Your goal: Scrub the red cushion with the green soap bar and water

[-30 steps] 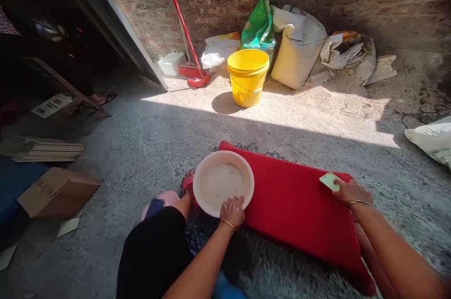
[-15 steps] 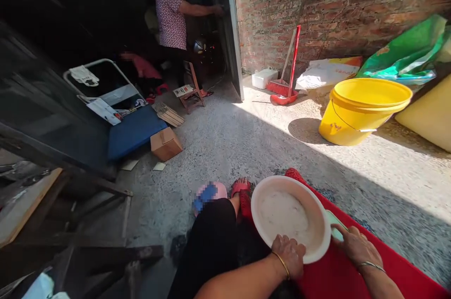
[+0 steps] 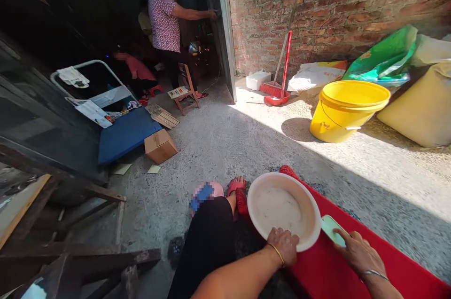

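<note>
My left hand (image 3: 283, 245) grips the near rim of a white plastic basin (image 3: 282, 207) with cloudy water in it. The basin rests on the left end of a red mat (image 3: 352, 266) spread on the concrete floor. My right hand (image 3: 357, 254) lies on the mat just right of the basin, fingers on a small pale green scrubber (image 3: 331, 228). My knee in black trousers (image 3: 211, 247) and a foot in a red sandal (image 3: 237, 186) sit left of the basin.
A yellow bucket (image 3: 347, 108) stands in the sun at right, with sacks (image 3: 419, 101) and a red broom and dustpan (image 3: 278, 87) by the brick wall. A person (image 3: 165, 31) stands in the dark doorway. A cardboard box (image 3: 160, 145), blue mat (image 3: 125, 133) and wooden frames (image 3: 81, 242) lie left.
The view has swung left from the wall toward the doorway. My right hand with the green scrubber has come in from the mat's far side to next to the basin.
</note>
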`<state>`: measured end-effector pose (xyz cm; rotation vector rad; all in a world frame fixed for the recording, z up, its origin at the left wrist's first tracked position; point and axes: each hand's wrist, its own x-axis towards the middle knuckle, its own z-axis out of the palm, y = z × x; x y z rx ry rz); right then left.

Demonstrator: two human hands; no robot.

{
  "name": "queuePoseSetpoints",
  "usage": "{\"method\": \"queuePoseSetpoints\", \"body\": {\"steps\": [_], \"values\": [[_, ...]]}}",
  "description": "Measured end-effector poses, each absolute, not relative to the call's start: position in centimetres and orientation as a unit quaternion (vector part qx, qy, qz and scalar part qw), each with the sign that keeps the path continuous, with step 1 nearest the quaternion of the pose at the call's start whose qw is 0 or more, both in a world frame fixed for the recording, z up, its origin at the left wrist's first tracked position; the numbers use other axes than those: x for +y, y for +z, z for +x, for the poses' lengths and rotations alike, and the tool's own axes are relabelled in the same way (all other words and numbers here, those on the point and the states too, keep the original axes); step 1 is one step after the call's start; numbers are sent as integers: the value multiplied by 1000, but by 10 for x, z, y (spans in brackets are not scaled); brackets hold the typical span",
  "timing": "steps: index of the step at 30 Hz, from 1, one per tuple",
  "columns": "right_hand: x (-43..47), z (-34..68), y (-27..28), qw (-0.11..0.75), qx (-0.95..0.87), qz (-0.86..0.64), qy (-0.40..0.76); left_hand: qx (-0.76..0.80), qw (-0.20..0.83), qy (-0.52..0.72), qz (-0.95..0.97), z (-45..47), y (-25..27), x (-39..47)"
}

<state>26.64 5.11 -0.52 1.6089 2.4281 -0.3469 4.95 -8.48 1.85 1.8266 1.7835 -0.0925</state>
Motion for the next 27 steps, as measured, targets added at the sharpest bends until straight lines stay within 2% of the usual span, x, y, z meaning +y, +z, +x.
{"method": "queuePoseSetpoints", "body": {"steps": [5,14,18,23,27], "values": [[49,219,24,188,800,552,-142,685,271,-59,673,48,35,-82],[19,390,52,301,644,694,-112,680,243,-118,681,51,44,-74],[20,360,63,253,691,672,-86,675,226,-124,691,51,42,-74],[34,250,55,197,788,565,-145,664,210,-140,704,50,41,-72],[38,234,43,188,802,541,-169,662,211,-165,700,52,43,-69]]}}
